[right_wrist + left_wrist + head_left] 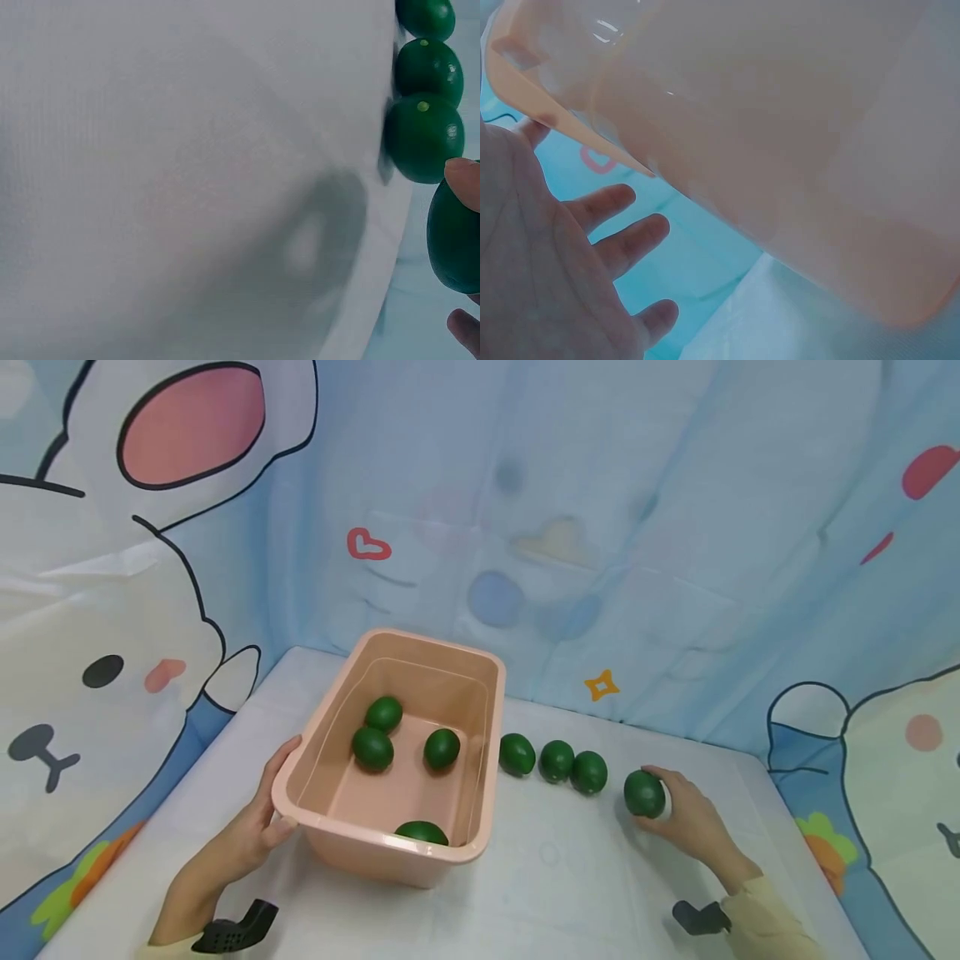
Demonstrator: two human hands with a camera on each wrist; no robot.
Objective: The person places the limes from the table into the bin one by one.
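Hands: left hand (251, 827) steadies near corner of pink tub (315, 814), thumb on rim, fingers spread flat against outer wall, nothing gripped. Right hand (686, 817) curls round green lime (644, 793) at worktop (570, 877) level, right of tub.

Advice: keep tub braced; lift lime straight up before carrying, avoid nudging row of three limes (556, 761) just beside; clear rim, lower, not drop.

Tub contents: one lime at near wall (422, 832), three limes farther in (384, 735).

Beyond: cartoon backdrop (570, 527).
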